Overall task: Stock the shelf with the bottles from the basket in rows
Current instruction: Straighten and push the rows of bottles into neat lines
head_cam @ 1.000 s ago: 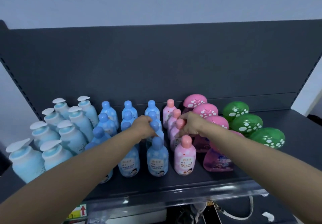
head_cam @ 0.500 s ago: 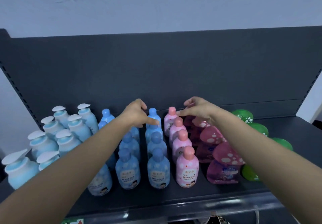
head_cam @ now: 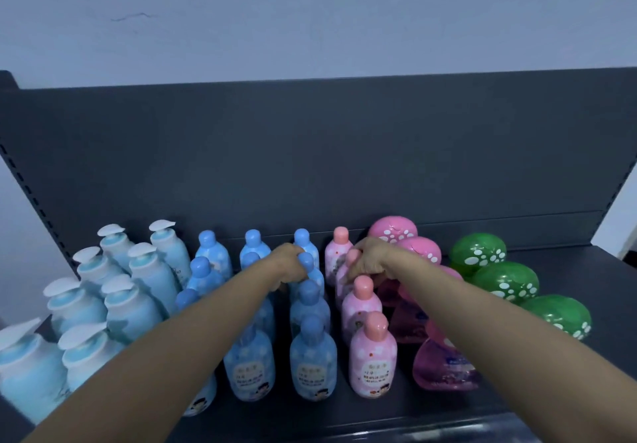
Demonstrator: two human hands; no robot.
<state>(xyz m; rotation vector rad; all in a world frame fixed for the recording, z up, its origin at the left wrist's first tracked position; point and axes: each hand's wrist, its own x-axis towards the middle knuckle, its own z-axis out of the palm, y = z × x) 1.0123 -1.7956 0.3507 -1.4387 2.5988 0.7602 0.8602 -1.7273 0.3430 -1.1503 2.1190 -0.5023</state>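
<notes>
Bottles stand in rows on a dark shelf (head_cam: 568,270). My left hand (head_cam: 287,265) grips the neck of a blue bottle (head_cam: 312,275), second from the back in the right blue row. My right hand (head_cam: 367,261) grips the neck of a pink bottle (head_cam: 351,260), second from the back in the pink row. More blue bottles (head_cam: 312,363) and pink bottles (head_cam: 372,356) stand in front of these. The basket is out of view.
Light blue pump bottles (head_cam: 132,301) fill the left end. Pink mushroom-cap bottles (head_cam: 418,253) and green mushroom-cap bottles (head_cam: 505,279) stand to the right. Bare shelf lies at the far right. The dark back panel (head_cam: 310,153) rises behind the rows.
Both hands were stretched toward the back bottles half a second ago; they have come nearer and curled round the necks of the second bottles in the blue and pink rows.
</notes>
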